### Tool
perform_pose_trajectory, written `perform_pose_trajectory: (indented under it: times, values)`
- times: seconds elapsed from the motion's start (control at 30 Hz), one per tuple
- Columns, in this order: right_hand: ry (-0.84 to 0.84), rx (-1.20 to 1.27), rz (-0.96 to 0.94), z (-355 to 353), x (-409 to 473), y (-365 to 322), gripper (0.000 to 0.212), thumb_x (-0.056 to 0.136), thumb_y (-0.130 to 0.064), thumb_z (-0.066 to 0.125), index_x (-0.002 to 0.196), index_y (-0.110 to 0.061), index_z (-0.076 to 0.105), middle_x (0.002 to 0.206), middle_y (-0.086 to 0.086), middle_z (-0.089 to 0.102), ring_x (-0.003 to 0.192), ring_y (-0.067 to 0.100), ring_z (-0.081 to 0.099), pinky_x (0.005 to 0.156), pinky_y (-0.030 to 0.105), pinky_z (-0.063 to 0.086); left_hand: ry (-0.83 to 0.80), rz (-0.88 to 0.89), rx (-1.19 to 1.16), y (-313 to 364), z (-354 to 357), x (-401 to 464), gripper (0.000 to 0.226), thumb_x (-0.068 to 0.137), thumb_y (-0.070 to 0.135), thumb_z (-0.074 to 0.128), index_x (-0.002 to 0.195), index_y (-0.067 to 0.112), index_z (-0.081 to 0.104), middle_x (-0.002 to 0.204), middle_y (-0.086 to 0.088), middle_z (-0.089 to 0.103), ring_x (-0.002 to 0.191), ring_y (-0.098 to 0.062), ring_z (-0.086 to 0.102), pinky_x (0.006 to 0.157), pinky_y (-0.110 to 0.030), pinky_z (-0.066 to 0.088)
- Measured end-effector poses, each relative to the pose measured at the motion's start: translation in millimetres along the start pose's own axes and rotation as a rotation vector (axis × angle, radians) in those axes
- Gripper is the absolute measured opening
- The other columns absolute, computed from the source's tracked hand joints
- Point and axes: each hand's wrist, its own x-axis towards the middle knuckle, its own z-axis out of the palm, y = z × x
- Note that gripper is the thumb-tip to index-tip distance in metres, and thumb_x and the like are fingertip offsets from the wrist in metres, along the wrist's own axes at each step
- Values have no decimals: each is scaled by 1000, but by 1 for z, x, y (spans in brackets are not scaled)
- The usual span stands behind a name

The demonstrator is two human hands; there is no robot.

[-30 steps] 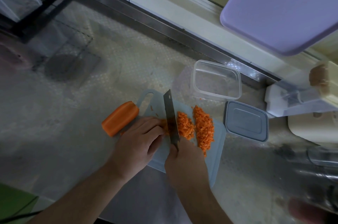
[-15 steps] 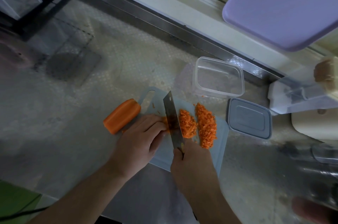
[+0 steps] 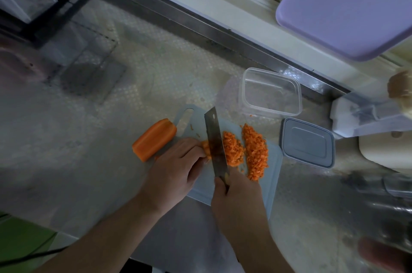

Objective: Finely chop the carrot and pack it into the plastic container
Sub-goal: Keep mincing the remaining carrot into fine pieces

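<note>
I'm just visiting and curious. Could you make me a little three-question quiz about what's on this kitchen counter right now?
1. True or false: the clear container already holds chopped carrot.
2. Which hand grips the knife? A) left hand B) right hand
3. Fill in: the grey lid lies on the counter beside the cutting ____.

Key: 1 false, it looks empty; 2 B; 3 board.

- Cutting board [image 3: 266,185] lies near on the counter [image 3: 89,139], chopped carrot [image 3: 245,152] on it.
- Carrot piece [image 3: 153,142] lies left of the board.
- Container [image 3: 270,92] stands beyond the board; lid [image 3: 307,142] lies to its right.
</note>
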Motion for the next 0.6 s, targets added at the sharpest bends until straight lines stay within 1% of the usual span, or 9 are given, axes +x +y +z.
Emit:
perform_pose_trajectory:
  times: [0.1,0.23,0.3,0.4,0.47,0.53,0.6]
  values:
    - [-37,-35,11,0,3,0,28,99,-28,53,74,-26,41,71,-3,54,65,14,54,54,27,38,-9,-3,-3,-1,0,-1,2,100,13,71,102,11,71,111,3,67,104,-15,66,90,-30,54]
    - [-84,-122,34,-2,6,-2,33,98,-31,52,72,-28,34,79,-3,51,74,17,56,62,31,42,-14,-12,15,0,-2,-1,4,101,15,69,100,12,70,107,3,66,100,-14,65,86,-30,54]
    - [-102,-147,58,-4,10,-5,32,99,-30,51,72,-28,33,82,-5,49,77,17,56,65,31,42,-18,-4,21,1,-3,0,4,101,15,70,99,12,70,105,3,65,97,-13,64,84,-29,53]
    - [-86,-164,59,1,13,-10,27,99,-28,49,75,-27,36,82,-6,50,75,14,53,64,30,43,-21,-10,18,0,-2,0,4,101,14,69,98,12,70,102,3,64,95,-13,63,82,-30,53]
    - [-47,-131,40,5,10,-10,19,99,-28,48,80,-25,43,79,-5,52,74,17,55,65,33,46,-26,-20,20,0,-1,0,4,100,14,69,97,12,70,102,3,64,96,-14,64,83,-32,53]
    - [-10,-62,33,7,8,-8,17,99,-28,50,83,-22,48,77,-3,54,73,20,57,64,36,49,-20,-22,23,0,-2,0,3,100,13,70,97,12,70,103,3,65,97,-14,64,85,-31,53]
    - [8,-8,31,1,6,-5,19,100,-28,51,82,-21,51,73,-3,54,69,18,57,58,34,47,-21,-14,8,0,-3,-1,2,98,11,71,97,12,70,104,3,65,99,-13,64,87,-29,53]
